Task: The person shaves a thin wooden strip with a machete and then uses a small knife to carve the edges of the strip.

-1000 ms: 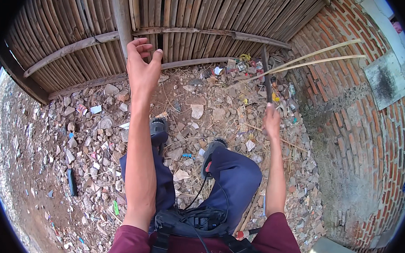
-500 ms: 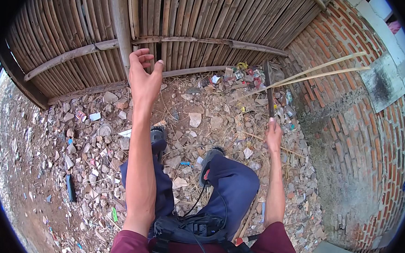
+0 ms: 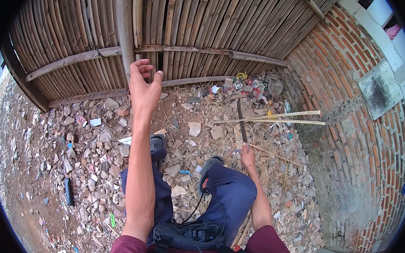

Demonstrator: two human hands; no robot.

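My left hand [image 3: 144, 88] is raised in front of a bamboo wall, its fingers curled but apart and nothing visible between them. Low on the right, my right hand [image 3: 248, 157] is closed round the handle of a machete [image 3: 242, 122]. The dark blade points away from me and appears narrow from this angle. Two pale, split bamboo strips [image 3: 282, 118] cross beyond my right hand, fanning out towards the brick wall. The blade overlaps them near their left ends; whether it touches them I cannot tell.
The bamboo wall [image 3: 195, 24] with its post [image 3: 125, 24] stands ahead, and a brick wall [image 3: 344, 75] rises on the right. Stones and litter [image 3: 104, 136] cover the ground. A trash heap [image 3: 249, 86] fills the far corner. A dark oblong object [image 3: 69, 191] lies left.
My right hand has drawn the machete left and nearer to me. The bamboo strips have dropped and swung nearer, away from the upper brick wall. My left hand has barely moved.
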